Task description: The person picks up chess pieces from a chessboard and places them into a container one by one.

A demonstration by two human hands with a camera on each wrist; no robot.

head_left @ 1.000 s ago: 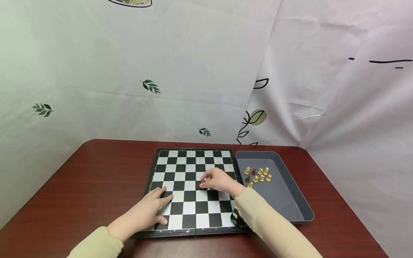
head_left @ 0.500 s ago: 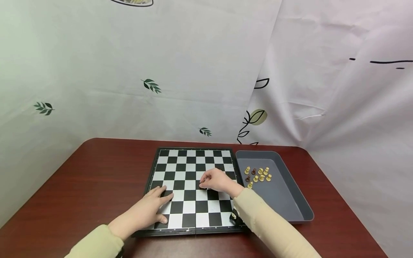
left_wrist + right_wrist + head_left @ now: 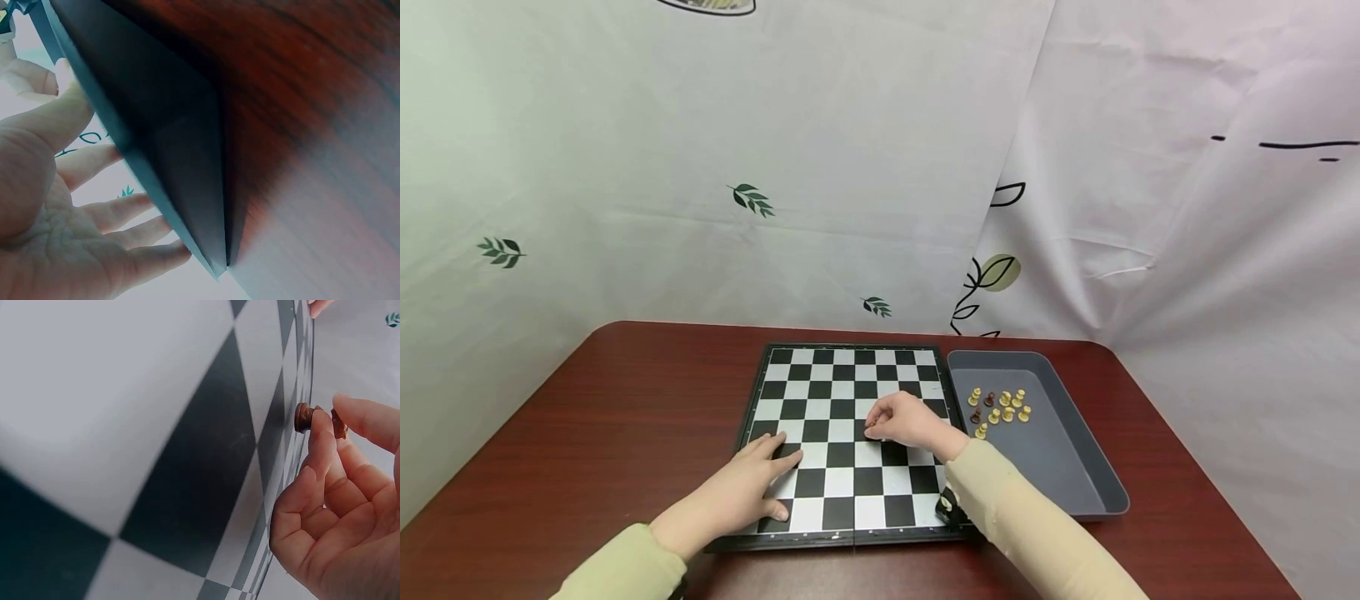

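Note:
A black-and-white chessboard (image 3: 841, 483) lies on the table in the head view. My right hand (image 3: 904, 419) is over its middle right part and pinches a brown chess piece (image 3: 304, 417) between thumb and fingers. The right wrist view shows the piece's round base close to the board surface; whether it touches cannot be told. Part of the piece is hidden behind a finger. My left hand (image 3: 741, 492) rests on the board's front left corner with fingers spread. In the left wrist view, its fingers (image 3: 100, 165) lie along the board's dark edge.
A grey tray (image 3: 1063, 467) stands against the board's right side. Several yellow chess pieces (image 3: 1008, 414) and two brown chess pieces (image 3: 989, 400) are in it. The reddish-brown table (image 3: 625, 417) extends to the left. A patterned cloth (image 3: 850, 167) hangs behind.

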